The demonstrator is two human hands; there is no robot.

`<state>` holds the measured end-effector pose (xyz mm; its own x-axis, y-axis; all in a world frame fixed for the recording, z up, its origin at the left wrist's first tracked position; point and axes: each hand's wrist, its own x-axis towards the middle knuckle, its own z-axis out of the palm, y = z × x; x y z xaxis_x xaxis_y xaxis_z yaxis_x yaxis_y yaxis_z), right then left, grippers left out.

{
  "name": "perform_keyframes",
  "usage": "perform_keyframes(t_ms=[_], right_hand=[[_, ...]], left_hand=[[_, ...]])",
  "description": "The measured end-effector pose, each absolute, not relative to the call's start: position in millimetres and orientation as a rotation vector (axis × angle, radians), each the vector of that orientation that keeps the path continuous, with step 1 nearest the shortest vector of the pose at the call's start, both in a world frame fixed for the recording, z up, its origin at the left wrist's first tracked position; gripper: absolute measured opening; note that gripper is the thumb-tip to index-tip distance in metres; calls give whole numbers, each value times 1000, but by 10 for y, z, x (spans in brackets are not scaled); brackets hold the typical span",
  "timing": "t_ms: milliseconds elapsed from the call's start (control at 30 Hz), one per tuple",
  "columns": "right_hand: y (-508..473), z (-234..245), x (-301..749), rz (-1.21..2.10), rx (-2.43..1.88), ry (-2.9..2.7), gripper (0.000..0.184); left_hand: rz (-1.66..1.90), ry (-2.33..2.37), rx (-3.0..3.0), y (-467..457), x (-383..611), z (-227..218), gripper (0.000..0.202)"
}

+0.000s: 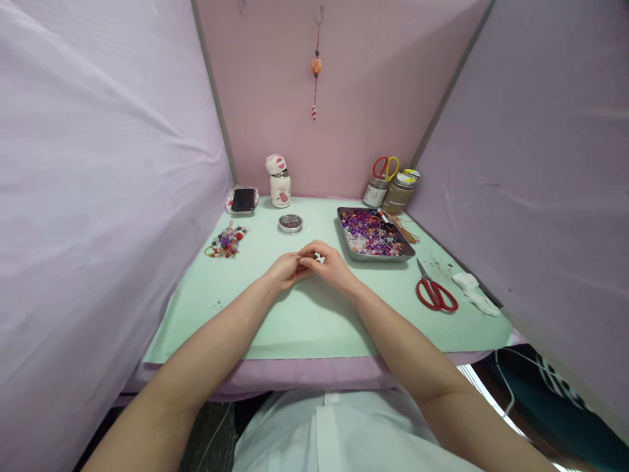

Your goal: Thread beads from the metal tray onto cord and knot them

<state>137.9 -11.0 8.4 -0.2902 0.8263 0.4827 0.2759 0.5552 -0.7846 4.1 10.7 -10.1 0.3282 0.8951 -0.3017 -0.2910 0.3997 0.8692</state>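
Note:
My left hand [289, 269] and my right hand [328, 263] meet over the middle of the pale green mat [304, 328]. The fingers of both are bent and pinched together at the tips. A tiny dark reddish spot shows between them, too small to name, and the fingers hide most of it. Right of my hands stands a metal tray [378, 258] of purple, red, orange and clear beads. Beyond them lies a small round container [290, 223] with dark contents. A heap of strung beads [228, 241] rests to the left.
Red-handled scissors [435, 292] lie at the right, near a crumpled white cloth [474, 293]. Two jars, one white-labelled [376, 193] and one brown [400, 195], stand at the back right. A white bottle [280, 189] and a phone [244, 199] are at the back left. A beaded cord [316, 67] hangs behind.

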Motion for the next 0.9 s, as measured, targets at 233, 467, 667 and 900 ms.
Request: perform_keyframes(t_ms=[233, 467, 667, 900], right_hand=[[-52, 51, 1374, 881, -1013, -1514, 13], [26, -25, 1429, 1166, -970, -1228, 27], [47, -24, 1449, 1105, -996, -1192, 22], [101, -20, 1563, 887, -1092, -1268, 20]], left_hand=[[783, 888, 800, 83, 37, -61, 12], [745, 879, 743, 67, 33, 4, 16], [778, 813, 665, 53, 39, 24, 22], [742, 788, 608, 77, 25, 15, 27]])
